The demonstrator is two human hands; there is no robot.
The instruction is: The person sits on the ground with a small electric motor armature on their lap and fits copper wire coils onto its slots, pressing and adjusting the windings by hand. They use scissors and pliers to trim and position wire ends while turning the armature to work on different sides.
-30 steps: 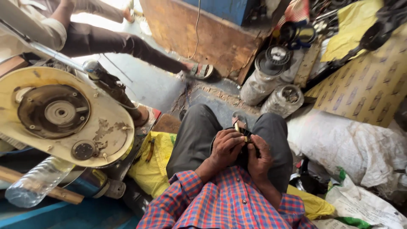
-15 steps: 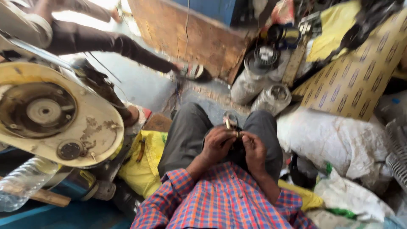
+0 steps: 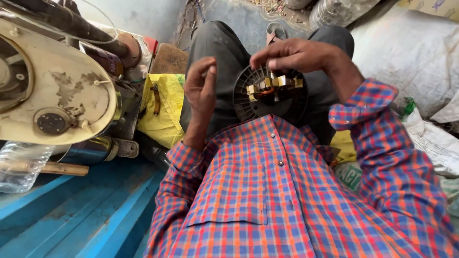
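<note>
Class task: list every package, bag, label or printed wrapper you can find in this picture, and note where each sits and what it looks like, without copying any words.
Yellow bag: left of the person's knee, crumpled, plain yellow.
White sack: upper right, bulky, woven, off-white.
Printed white bag: right edge, crumpled, white with dark print.
Green-and-white wrapper: beside the right sleeve, green print on white.
Clear plastic bottle: lower left, lying down, no label visible.

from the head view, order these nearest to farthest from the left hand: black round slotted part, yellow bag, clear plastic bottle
From the left hand:
1. Black round slotted part, just to its right on the lap, under the right hand.
2. Yellow bag, just left of the hand, beside the leg; close to the first, though slightly farther.
3. Clear plastic bottle, far left, low.
</note>
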